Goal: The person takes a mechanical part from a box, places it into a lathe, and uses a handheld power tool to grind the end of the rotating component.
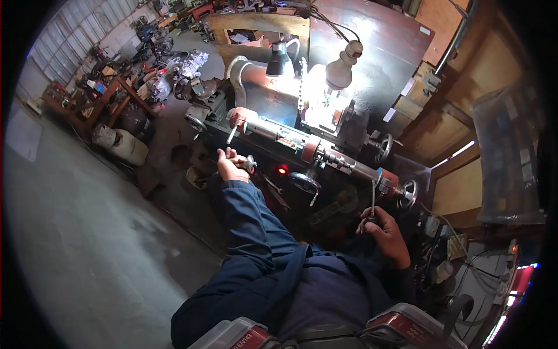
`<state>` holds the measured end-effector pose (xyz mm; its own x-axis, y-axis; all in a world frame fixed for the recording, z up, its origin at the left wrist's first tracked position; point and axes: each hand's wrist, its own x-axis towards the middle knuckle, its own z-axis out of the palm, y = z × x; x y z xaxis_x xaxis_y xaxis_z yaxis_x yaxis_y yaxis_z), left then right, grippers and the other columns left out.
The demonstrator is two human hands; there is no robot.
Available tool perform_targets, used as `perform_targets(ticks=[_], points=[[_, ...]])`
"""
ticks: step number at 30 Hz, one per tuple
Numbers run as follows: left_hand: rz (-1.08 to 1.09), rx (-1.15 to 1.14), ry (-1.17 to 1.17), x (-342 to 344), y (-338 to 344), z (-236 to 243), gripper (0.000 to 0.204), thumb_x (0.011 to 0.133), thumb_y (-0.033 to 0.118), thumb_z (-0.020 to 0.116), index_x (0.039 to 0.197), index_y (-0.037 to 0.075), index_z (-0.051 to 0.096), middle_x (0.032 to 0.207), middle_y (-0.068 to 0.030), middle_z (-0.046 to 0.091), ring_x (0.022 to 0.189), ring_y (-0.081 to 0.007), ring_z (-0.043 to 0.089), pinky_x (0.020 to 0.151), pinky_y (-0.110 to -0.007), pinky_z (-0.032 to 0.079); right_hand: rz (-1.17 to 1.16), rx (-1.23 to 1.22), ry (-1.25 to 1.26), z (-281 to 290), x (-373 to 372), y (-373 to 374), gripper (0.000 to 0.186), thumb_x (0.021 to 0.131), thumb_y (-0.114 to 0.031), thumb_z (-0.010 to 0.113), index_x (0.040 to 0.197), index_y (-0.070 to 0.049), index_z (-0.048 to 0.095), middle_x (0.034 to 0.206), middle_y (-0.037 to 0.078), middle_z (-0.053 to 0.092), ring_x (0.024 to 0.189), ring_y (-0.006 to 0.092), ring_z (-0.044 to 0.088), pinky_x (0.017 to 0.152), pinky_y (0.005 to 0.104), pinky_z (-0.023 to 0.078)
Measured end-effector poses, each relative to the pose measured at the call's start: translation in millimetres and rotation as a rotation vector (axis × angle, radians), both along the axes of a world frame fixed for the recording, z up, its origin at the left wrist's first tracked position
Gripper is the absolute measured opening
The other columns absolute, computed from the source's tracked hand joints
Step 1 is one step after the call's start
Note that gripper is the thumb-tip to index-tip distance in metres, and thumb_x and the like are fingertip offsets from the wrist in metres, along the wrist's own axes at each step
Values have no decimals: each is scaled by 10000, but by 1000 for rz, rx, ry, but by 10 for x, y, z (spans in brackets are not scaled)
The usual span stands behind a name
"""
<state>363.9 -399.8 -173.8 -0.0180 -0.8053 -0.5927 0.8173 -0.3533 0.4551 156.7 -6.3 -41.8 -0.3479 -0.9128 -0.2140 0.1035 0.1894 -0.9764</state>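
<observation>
Before me is a machine with a long horizontal metal shaft (264, 128) and red collars at its ends. My left hand (233, 167) is near its left end, palm up with fingers curled. A shiny metal piece (251, 163) shows at the palm; its kind is unclear. Just above the fingertips, a short bright lever (232, 135) hangs from the left collar (238, 118). My right hand (381, 230) is closed around the lower end of a slim metal lever (373, 198), which hangs beside the right collar (386, 181). The fingers cover most of its dark grip.
Handwheels (305, 182) project at the machine's front middle, right end and far left. A lit lamp (340, 74) hangs above its bed. Wrenches (273, 186) lie below the shaft. A gas cylinder (125, 145) and a cluttered bench (107, 96) stand left; cables (476, 262) run at lower right.
</observation>
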Motion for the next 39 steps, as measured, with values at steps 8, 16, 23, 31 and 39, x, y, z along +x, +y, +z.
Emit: perform_targets(ticks=[8, 16, 23, 31, 39], points=[[-774, -168, 166, -500, 1335, 469, 344, 1017, 426, 480, 1020, 89, 548, 708, 10, 473, 478, -92, 400, 423, -257, 344, -87, 8, 272, -207, 279, -279, 332, 835, -157, 717, 1102, 10, 612, 906, 76, 673, 831, 139, 656, 765, 305, 530], [-923, -273, 77, -790, 2306, 1058, 270, 1041, 319, 455, 1073, 64, 537, 823, -36, 526, 692, -149, 533, 673, -315, 465, -152, -143, 206, -467, 407, -328, 495, 817, -182, 777, 1223, 38, 600, 996, 82, 703, 915, 109, 640, 814, 284, 517], [-251, -412, -368, -773, 679, 171, 258, 1023, 311, 503, 1021, 58, 557, 910, -16, 548, 811, -95, 501, 759, -244, 413, -138, 0, -78, -573, 364, -67, 414, 858, -143, 739, 1208, 39, 615, 905, -11, 672, 779, 37, 579, 675, 212, 476], [-173, -119, -308, -1186, -265, 137, 490, 872, 261, 736, 1242, -2, 551, 1146, -113, 638, 962, -235, 662, 824, -399, 560, -158, -10, 55, -664, 342, 34, 423, 874, -189, 745, 1199, 45, 611, 888, -18, 661, 757, 25, 553, 662, 203, 455], [-342, -144, -161, -1166, -380, -252, 499, 913, 393, 688, 1244, 53, 530, 1077, -94, 646, 921, -240, 663, 758, -431, 571, -226, 12, -105, -624, 181, 221, 380, 900, -214, 715, 1175, 31, 624, 877, 10, 680, 753, 32, 580, 657, 198, 461]])
